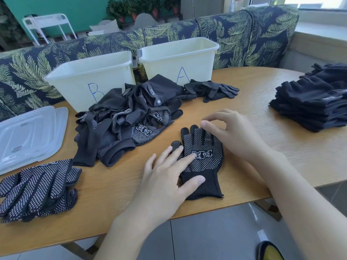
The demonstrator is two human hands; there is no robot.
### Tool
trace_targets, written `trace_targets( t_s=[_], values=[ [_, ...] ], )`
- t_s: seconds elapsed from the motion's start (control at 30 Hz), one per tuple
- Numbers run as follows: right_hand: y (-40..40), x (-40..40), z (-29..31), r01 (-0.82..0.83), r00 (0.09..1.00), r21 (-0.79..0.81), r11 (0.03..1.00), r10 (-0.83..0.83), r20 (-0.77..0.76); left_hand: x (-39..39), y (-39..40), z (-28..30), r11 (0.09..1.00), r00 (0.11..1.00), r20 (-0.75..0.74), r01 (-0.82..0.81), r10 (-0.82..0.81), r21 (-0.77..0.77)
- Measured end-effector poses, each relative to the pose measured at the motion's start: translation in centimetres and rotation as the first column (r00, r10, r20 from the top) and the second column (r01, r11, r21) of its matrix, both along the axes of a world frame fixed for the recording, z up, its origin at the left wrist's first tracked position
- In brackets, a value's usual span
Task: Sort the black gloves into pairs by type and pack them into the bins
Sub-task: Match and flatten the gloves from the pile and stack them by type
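One dotted glove (203, 160) flat, palm-print up.

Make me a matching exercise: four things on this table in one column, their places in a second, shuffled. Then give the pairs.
Things:
1. bin A
2. lids
3. folded stack
4. dotted glove

Places:
a. far right of the table
b. under both hands
c. behind the glove heap, right of bin B
d. left edge, beside bin B

Pairs: 1-c, 2-d, 3-a, 4-b
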State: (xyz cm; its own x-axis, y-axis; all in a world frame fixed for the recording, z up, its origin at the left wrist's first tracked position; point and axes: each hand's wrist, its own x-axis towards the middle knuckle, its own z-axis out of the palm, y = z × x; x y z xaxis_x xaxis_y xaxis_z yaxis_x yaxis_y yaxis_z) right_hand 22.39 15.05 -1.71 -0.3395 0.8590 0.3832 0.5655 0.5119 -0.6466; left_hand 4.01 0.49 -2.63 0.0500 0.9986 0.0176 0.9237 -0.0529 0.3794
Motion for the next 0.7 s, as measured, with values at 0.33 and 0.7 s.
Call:
trace_targets(
  t_s=[0.33, 0.7],
  values=[
    [-0.5, -1.1, -0.2, -0.090, 0.995, 0.038, 0.995, 0.092, -0.049, 0.3, -0.1, 0.5, 1.000, 1.000, -0.001, -0.002, 0.002, -0.017],
    [-0.1, -1.0, -1.0, -0.064, 0.967, -0.034, 0.997, 0.071, 0.246, 0.2, -0.1, 0.4, 1.000, 1.000, -0.004, 0.002, -0.002, 0.000]
  ],
)
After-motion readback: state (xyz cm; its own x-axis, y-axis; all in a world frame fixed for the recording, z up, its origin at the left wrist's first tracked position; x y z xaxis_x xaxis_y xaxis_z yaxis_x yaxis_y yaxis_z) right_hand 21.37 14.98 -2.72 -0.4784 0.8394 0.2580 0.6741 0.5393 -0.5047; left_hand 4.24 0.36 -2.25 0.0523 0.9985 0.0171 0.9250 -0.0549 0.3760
